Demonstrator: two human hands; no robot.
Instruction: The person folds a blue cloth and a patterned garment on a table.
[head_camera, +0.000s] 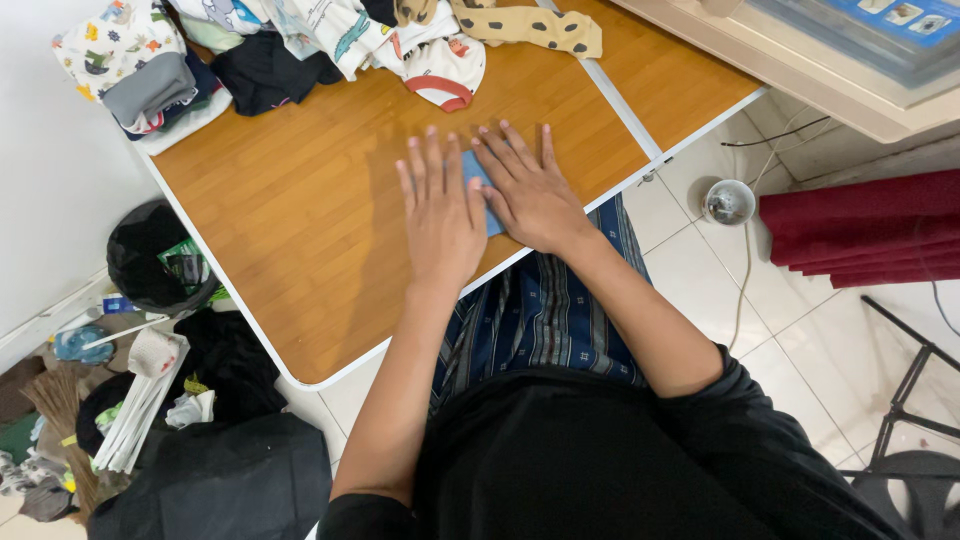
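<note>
Both of my hands lie flat, fingers spread, on a small folded blue cloth (481, 188) near the front edge of a wooden folding table (300, 220). My left hand (440, 215) covers the cloth's left part and my right hand (530, 190) its right part. Only a narrow blue strip shows between them. Neither hand grips anything; the palms press down on the cloth.
A pile of small patterned clothes (300, 40) lies along the table's far edge, with a folded stack (135, 70) at the far left corner. A black bin (155, 260) and clutter sit on the floor at left. At right are red fabric (870, 225) and a cable.
</note>
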